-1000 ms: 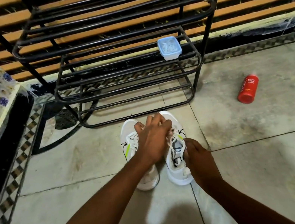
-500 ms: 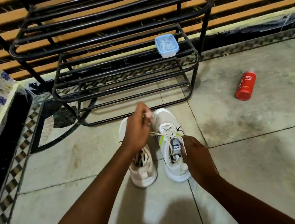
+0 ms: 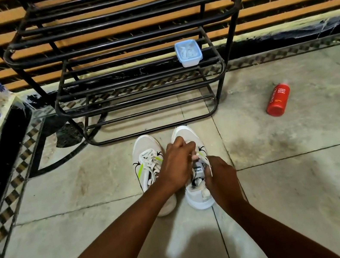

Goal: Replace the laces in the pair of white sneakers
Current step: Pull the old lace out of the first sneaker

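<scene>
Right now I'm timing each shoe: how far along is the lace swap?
Early. Nothing looks finished: the left sneaker is laced and untouched. In hand is the right sneaker: the left hand pinches its lace while the right hand grips near the tongue. Whether these are old or new laces, I can't tell.
</scene>
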